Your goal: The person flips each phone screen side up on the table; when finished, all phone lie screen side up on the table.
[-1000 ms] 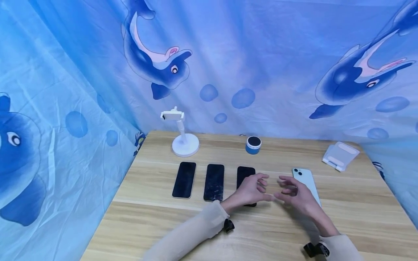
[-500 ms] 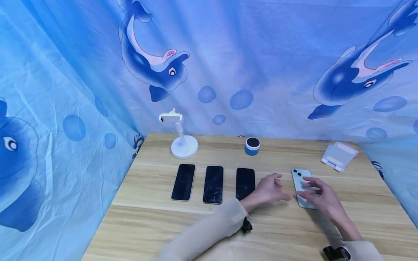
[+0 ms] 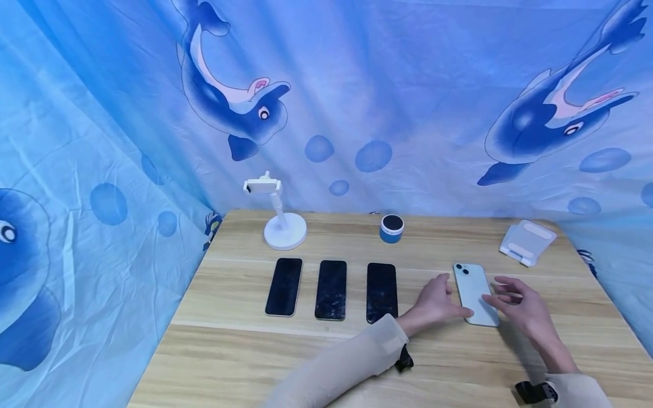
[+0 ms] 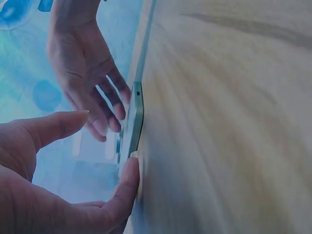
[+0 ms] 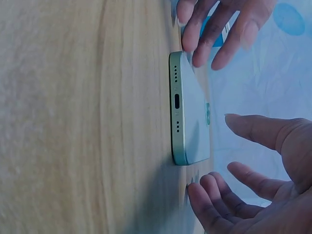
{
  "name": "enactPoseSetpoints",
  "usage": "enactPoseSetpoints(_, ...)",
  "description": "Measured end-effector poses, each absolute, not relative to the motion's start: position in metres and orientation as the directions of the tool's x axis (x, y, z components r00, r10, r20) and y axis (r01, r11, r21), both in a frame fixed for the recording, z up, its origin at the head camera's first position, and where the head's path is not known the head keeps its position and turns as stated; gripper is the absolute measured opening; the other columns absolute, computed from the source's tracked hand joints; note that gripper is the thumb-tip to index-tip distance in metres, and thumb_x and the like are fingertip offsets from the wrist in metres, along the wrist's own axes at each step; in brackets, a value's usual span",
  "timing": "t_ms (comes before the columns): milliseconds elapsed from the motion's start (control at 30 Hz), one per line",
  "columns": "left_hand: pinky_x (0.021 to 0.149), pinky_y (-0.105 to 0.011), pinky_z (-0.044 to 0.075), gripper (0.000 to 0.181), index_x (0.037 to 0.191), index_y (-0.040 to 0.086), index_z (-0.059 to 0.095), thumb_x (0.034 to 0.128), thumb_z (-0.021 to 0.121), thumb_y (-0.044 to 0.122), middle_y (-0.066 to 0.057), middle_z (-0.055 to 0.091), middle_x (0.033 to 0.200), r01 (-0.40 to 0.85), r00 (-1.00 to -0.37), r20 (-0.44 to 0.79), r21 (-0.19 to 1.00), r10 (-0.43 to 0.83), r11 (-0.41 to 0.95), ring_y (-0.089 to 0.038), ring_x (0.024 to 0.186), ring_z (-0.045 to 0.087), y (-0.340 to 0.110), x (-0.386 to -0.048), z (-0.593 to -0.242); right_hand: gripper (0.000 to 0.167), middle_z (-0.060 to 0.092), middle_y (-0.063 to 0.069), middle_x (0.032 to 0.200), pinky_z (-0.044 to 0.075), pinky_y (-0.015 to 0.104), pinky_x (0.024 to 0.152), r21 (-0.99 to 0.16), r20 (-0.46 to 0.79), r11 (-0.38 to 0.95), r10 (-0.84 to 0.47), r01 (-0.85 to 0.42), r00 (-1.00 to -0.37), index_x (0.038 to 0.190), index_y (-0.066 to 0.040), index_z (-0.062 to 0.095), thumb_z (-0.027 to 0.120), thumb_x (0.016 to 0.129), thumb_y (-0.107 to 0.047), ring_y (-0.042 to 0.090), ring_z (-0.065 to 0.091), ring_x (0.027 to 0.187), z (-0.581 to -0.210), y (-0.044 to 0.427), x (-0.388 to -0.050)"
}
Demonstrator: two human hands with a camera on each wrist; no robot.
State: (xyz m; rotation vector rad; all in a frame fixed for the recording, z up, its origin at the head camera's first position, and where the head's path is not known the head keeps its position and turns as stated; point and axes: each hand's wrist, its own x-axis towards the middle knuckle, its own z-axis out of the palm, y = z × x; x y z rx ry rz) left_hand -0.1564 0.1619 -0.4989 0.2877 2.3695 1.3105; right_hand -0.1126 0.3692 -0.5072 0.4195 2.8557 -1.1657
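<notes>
A pale green smartphone [image 3: 473, 292] lies back side up on the wooden table [image 3: 229, 362], its two camera lenses toward the far end. My left hand [image 3: 433, 302] is at its left side, thumb and fingers spread apart. In the left wrist view, a fingertip [image 4: 134, 157] of that hand reaches the phone's edge; whether it touches is hard to tell. On the other side my right hand [image 3: 528, 311] hovers, its thumb over the phone and its fingers beside the right edge. The right wrist view shows a gap between this hand [image 5: 287, 170] and the phone [image 5: 190, 112].
Three dark-screened phones [image 3: 284, 287] [image 3: 330, 290] [image 3: 381, 292] lie in a row to the left. Behind them stand a white phone stand [image 3: 285, 231] and a small blue speaker [image 3: 391, 229]. A folding stand [image 3: 528, 242] sits at the back right, before a dolphin-print curtain [image 3: 423, 113].
Both hands have moved right, from between the third dark phone and the green phone to either side of the green phone. The phones have stayed in place.
</notes>
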Motion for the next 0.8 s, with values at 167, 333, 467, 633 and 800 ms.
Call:
enactPoseSetpoints(167,0.089,-0.021,0.054,0.085,0.149,0.018,0.051,0.0755,0.093,0.025,0.004,0.069,0.125,-0.026,-0.909,-0.240,0.849,0.340,0.528,-0.006,0.105,0.065,0.171,-0.154,-0.504,0.084,0.049,0.036,0.147,0.051,0.017,0.070,-0.704,-0.191,0.647,0.224,0.292,-0.956,0.156,0.005,0.035,0.069,0.099,-0.047,0.049,0.059,0.123,-0.509,0.370,-0.112)
enactPoseSetpoints(333,0.082,-0.020,0.053,0.074,0.139,0.016,0.057,0.0751,0.094,0.017,0.003,0.069,0.117,-0.062,-0.916,-0.231,0.890,0.327,0.452,-0.005,0.096,0.064,0.176,-0.154,-0.503,0.084,0.047,0.037,0.148,0.055,0.017,0.072,-0.720,-0.234,0.615,0.220,0.321,-0.947,0.157,0.005,0.033,0.064,0.101,-0.049,0.050,0.056,0.127,-0.510,0.369,-0.112)
enactPoseSetpoints(467,0.081,-0.018,0.052,0.070,0.136,0.015,0.059,0.0751,0.093,0.012,0.002,0.071,0.116,-0.093,-0.915,-0.237,0.911,0.326,0.402,-0.005,0.096,0.067,0.177,-0.154,-0.502,0.083,0.048,0.037,0.149,0.055,0.017,0.072,-0.723,-0.244,0.607,0.225,0.331,-0.943,0.158,0.005,0.033,0.061,0.103,-0.050,0.050,0.056,0.128,-0.511,0.366,-0.112)
enactPoseSetpoints(633,0.078,-0.018,0.052,0.070,0.137,0.017,0.060,0.0752,0.093,0.012,0.003,0.071,0.115,-0.120,-0.912,-0.258,0.912,0.319,0.392,-0.004,0.091,0.066,0.179,-0.153,-0.501,0.082,0.047,0.036,0.151,0.054,0.016,0.073,-0.735,-0.263,0.575,0.247,0.360,-0.933,0.159,0.004,0.030,0.059,0.104,-0.050,0.050,0.055,0.130,-0.511,0.363,-0.111)
enactPoseSetpoints(800,0.077,-0.018,0.052,0.072,0.139,0.018,0.059,0.0756,0.093,0.013,0.004,0.070,0.116,-0.139,-0.910,-0.277,0.906,0.310,0.401,-0.003,0.092,0.065,0.181,-0.154,-0.500,0.076,0.044,0.036,0.153,0.057,0.017,0.074,-0.772,-0.312,0.477,0.293,0.421,-0.904,0.160,0.005,0.028,0.055,0.107,-0.043,0.014,0.067,0.107,-0.509,0.361,-0.112)
